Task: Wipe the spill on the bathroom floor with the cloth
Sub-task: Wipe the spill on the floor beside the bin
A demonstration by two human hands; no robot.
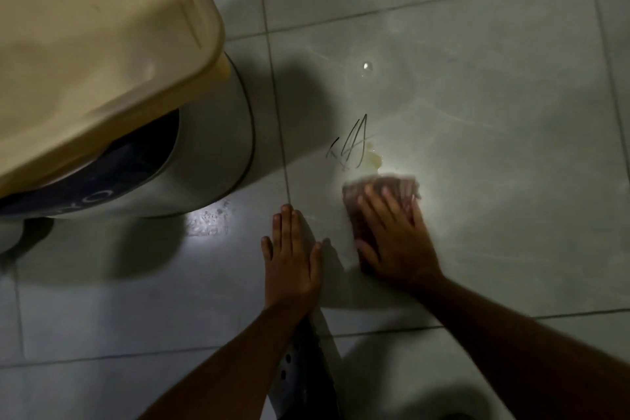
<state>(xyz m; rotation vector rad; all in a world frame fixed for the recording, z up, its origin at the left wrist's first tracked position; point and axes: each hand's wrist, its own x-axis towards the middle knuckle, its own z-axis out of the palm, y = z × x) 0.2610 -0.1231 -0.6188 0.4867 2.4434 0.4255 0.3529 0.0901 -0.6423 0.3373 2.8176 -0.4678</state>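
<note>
Upper left: cream lid (pixel 95 27) over a white bin (pixel 211 153). Lower centre: left hand (pixel 292 262) flat on the floor (pixel 494 112), fingers spread, gripping nothing. Right of it, right hand (pixel 397 235) pressed flat on the cloth (pixel 378 189), blurred. Spill (pixel 373 158) touched the cloth's upper edge.

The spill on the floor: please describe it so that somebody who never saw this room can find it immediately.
Start at the round white container under the beige lid, then look right across the tiled floor to the right hand pressing a reddish cloth. The spill is the pale yellowish blob just beyond the cloth, beside thin dark scribble lines.
</note>
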